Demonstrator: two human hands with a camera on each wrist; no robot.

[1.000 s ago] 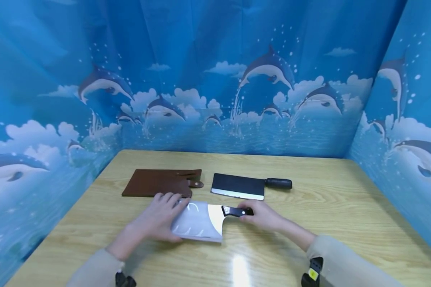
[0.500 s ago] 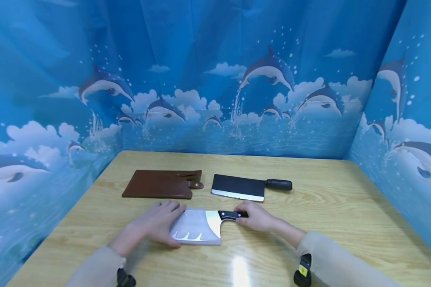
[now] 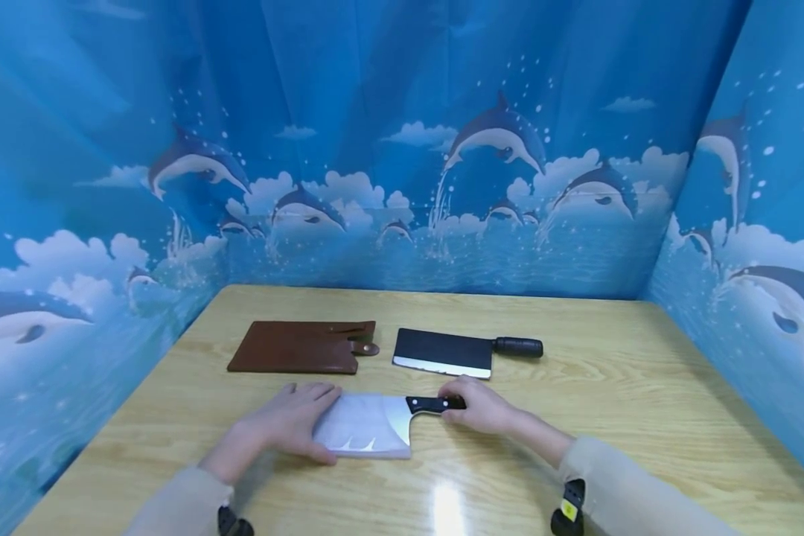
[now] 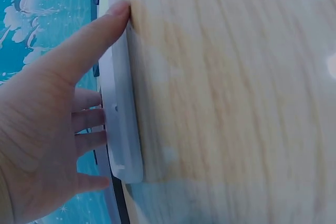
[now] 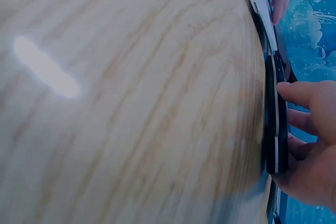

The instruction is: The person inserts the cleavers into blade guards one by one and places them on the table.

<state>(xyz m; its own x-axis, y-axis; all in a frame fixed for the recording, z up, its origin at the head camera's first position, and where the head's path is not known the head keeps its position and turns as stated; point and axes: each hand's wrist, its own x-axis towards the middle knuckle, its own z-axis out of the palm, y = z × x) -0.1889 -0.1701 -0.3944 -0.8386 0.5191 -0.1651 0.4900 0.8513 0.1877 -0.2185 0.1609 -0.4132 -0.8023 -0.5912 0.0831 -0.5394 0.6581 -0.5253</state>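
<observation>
A cleaver (image 3: 398, 418) with a black riveted handle lies low over the table in the head view, most of its blade inside a whitish cover (image 3: 358, 428). My left hand (image 3: 295, 420) spreads across the cover's left end. In the left wrist view its thumb (image 4: 89, 45) touches the cover's near edge, and straight fingers reach the far side. On the right, my right hand (image 3: 479, 406) pinches the handle's end. The right wrist view has its thumb and fingers on the black handle (image 5: 276, 114), with the blade running away beyond it.
Behind the left hand lies a brown leather knife sheath (image 3: 295, 348) with a snap strap. A second cleaver (image 3: 442, 352), dark-bladed with a round black handle, rests to its right. A dolphin-print curtain (image 3: 375, 149) surrounds the wooden table (image 3: 576, 372).
Between a second and half a second ago, the covered cleaver came down flatter and slightly toward the body, both hands moving with it. Since then it has stayed nearly still.
</observation>
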